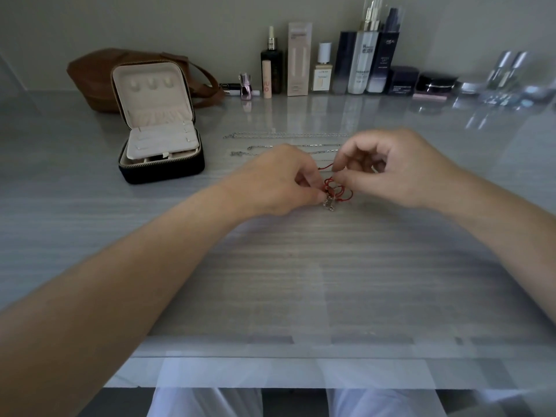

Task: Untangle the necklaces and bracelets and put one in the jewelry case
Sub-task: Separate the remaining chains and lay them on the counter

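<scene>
At the centre of the frame the left hand (275,179) has thumb and fingertips closed in a pinch on a tangled red cord bracelet (338,189), right by its small silver clasp (329,203), which hangs just above the table (301,266). The right hand (394,167), just beside it, pinches a strand of the same cord a little higher, its other fingers curled loosely. The step looks like working the red knot loose. It would go best with the left hand anchoring the clasp end while the right teases out one loop at a time, since a hard pull would probably tighten the snarl. Which strand crosses over which is too fine to tell. Just behind the hands, three silver chains (285,135) lie straight and side by side, apparently sorted already. The jewelry case (162,171) stands open at the left of the frame, its lid upright, well apart from the hands. A brown bag (90,73) sits behind it, and cosmetic bottles (361,64) line the wall at upper right.
</scene>
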### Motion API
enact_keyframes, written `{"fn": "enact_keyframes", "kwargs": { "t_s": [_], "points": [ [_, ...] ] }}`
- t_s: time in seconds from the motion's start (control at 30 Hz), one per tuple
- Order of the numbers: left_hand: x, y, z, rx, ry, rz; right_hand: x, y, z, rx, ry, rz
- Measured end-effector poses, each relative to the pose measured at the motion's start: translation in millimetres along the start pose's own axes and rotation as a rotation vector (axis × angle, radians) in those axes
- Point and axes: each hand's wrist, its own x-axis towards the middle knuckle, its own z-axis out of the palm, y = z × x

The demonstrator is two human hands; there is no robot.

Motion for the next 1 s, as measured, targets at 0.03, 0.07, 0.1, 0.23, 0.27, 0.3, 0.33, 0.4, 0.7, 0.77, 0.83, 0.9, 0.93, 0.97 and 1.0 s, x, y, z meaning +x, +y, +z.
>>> {"fn": "enact_keyframes", "kwargs": {
  "t_s": [0.03,0.07,0.1,0.23,0.27,0.3,0.33,0.4,0.7,0.77,0.83,0.9,0.93,0.97,1.0],
  "points": [
    [-0.3,0.1,-0.8,-0.005,0.003,-0.004,-0.6,-1.1,-0.9,-0.003,-0.038,-0.007],
    [-0.5,0.3,-1.3,-0.008,0.003,-0.010,-1.2,-2.5,-1.1,-0.024,-0.088,-0.006],
    [-0.6,0.5,-1.5,-0.006,0.001,-0.012,-1.8,-3.6,-0.3,-0.064,-0.134,0.003],
    [-0.1,0.1,-0.8,0.011,-0.006,-0.001,-1.6,-5.7,5.0,-0.196,-0.186,0.067],
    [0.1,-0.2,-0.7,0.010,-0.008,0.000,-1.0,-5.2,6.5,-0.212,-0.170,0.063],
    [0.2,-0.3,-0.6,0.006,-0.008,-0.004,-0.4,-4.0,7.5,-0.231,-0.151,0.056],
    [0.4,-0.5,-0.6,0.000,-0.007,-0.011,-0.3,-3.2,7.8,-0.257,-0.134,0.050],
    [0.5,-0.2,-1.3,-0.017,-0.005,-0.038,-0.5,-0.5,7.1,-0.285,-0.101,0.051],
    [0.9,-2.0,-16.6,-0.099,0.118,-0.118,2.6,-3.4,-5.2,0.246,0.051,0.155],
    [1.8,-2.7,-18.8,-0.149,0.136,-0.135,2.6,-3.8,-5.6,0.309,0.063,0.205],
    [0.8,-2.6,-21.6,-0.165,0.113,-0.148,2.5,-4.4,-6.8,0.391,0.085,0.242],
    [-1.8,-2.1,-24.9,-0.148,0.034,-0.151,3.2,-5.1,-8.2,0.482,0.102,0.260],
    [-3.3,-1.7,-26.6,-0.134,-0.010,-0.151,3.5,-5.3,-8.7,0.530,0.104,0.266],
    [-4.9,-1.7,-28.4,-0.109,-0.052,-0.151,3.8,-5.0,-9.3,0.580,0.104,0.272],
    [-6.1,-2.4,-29.7,-0.080,-0.094,-0.154,4.1,-4.8,-9.8,0.628,0.105,0.279]
  ]
}}
